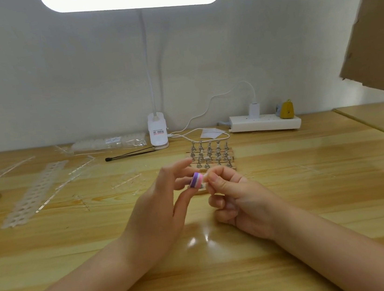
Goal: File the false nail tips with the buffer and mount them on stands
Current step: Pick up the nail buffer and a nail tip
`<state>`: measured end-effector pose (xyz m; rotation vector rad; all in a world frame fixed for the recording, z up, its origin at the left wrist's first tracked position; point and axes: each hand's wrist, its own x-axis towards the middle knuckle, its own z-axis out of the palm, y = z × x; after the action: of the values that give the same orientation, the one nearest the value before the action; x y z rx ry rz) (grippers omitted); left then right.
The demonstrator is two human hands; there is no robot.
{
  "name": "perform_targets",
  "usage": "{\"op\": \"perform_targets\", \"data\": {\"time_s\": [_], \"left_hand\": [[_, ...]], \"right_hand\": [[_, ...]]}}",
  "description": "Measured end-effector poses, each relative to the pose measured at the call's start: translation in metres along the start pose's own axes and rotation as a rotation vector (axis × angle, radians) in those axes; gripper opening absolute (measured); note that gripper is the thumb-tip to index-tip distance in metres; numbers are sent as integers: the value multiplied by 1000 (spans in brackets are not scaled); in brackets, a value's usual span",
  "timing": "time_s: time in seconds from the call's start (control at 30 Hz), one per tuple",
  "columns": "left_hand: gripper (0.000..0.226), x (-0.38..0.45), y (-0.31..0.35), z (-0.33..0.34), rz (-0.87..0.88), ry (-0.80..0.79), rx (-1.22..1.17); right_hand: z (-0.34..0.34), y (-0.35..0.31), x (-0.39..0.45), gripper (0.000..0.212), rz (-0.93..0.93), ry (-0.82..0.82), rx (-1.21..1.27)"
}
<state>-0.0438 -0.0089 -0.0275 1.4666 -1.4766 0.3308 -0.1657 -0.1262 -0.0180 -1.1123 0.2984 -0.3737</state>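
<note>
My left hand [160, 205] holds a small purple and pink buffer block [196, 180] between thumb and fingers, above the middle of the wooden table [315, 202]. My right hand [236, 195] pinches a clear false nail tip [205, 177] against the buffer's right end; the tip is mostly hidden by my fingertips. Just behind my hands, a wooden base holds several small metal stands [211, 155] in rows.
A clip-on desk lamp [157, 130] stands at the back centre, with a white power strip [265, 122] to its right. Clear nail-tip strips [36, 192] and plastic bags lie at the left. A cardboard box [371, 31] looms at the upper right.
</note>
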Motion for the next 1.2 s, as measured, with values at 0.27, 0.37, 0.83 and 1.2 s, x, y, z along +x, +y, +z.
{"op": "perform_targets", "data": {"time_s": [0.27, 0.37, 0.83, 1.2], "left_hand": [[44, 2, 0, 0, -20, -16, 19], [52, 0, -4, 0, -65, -22, 68], [53, 4, -5, 0, 238, 64, 206], [45, 4, -3, 1, 349, 53, 323]], "right_hand": [[-1, 0, 1, 5, 5, -2, 5], [0, 1, 1, 9, 1, -2, 6], [1, 0, 0, 7, 24, 32, -9], [1, -1, 1, 7, 57, 10, -57]]}}
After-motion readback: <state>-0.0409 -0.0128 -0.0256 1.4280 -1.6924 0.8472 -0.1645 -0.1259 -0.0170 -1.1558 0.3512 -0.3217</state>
